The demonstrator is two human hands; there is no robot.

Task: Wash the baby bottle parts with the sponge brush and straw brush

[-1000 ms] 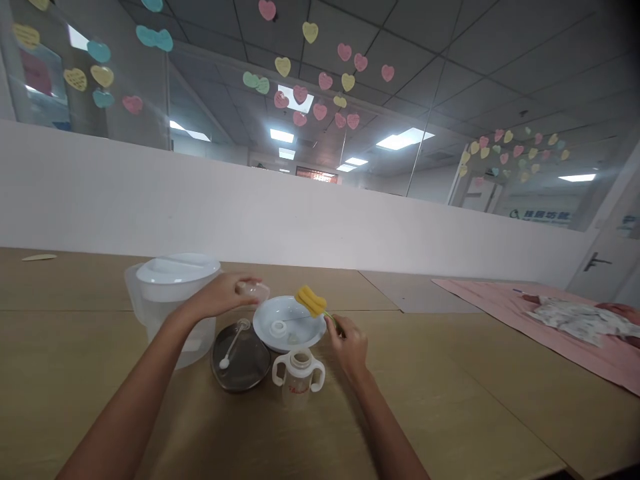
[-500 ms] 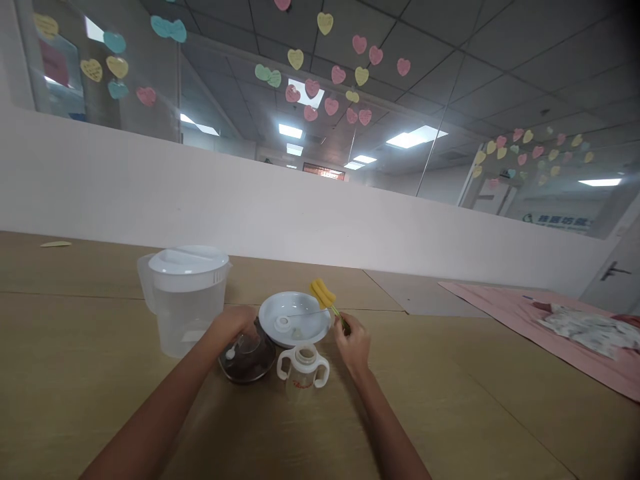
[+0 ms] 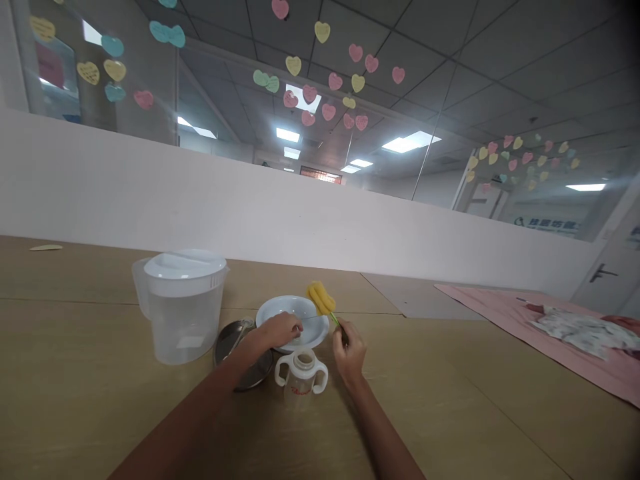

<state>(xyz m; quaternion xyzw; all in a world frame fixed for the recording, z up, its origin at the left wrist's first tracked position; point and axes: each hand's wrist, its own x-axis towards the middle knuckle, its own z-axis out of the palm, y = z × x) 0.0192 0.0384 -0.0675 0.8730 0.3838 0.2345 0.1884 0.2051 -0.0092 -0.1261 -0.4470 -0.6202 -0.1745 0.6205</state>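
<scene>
My right hand (image 3: 350,350) is closed around the green handle of a bottle brush with a yellow sponge head (image 3: 321,298), which points up and left beside the white bowl's rim. Over the white bowl (image 3: 270,305), my left hand (image 3: 283,330) has its fingers curled together; whatever they pinch is hidden. A thin line, perhaps a straw, stretches across the bowl from near these fingers. In front of the bowl a clear baby bottle (image 3: 300,387) with two white handles stands upright, its top uncapped. A round metal dish (image 3: 227,337) with small items in it sits partly under my left forearm.
A clear pitcher (image 3: 184,320) with a white lid stands at the left. To the right a pink cloth (image 3: 480,303) lies with patterned fabric (image 3: 567,328) on it. A white wall (image 3: 300,223) with glass above runs behind the table (image 3: 440,413).
My left hand has moved right, from the metal dish to over the bowl, covering the white cap seen there before. My right hand keeps the brush in nearly the same place.
</scene>
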